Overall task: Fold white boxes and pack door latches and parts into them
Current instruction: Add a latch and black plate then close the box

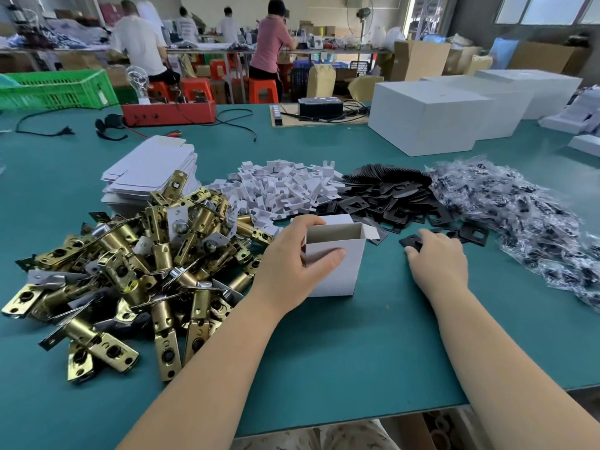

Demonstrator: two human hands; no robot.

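From the head camera, a small white box stands upright on the green bench, near the middle and a little toward the near edge. Its top is open with one flap turned out to the right; the inside is in shadow, and as far as I can see it holds nothing. The left hand grips this box from its left side, thumb on the front wall and fingers curled over the far rim.

The right hand lies just to the right of the box, palm down. Its fingertips rest on a black plate at the edge of the black plates pile; I cannot tell if the fingers already pinch it.

To the left of the box, touching the left wrist area, lies a heap of brass door latches, which reaches close to the near left part of the bench. Behind it stands a stack of flat white box blanks. Behind the box is a pile of white card inserts, and toward the right edge a heap of clear bags with dark parts. Large white cartons stand at the far right.

The bench is bare between the box and the near edge, under both forearms.
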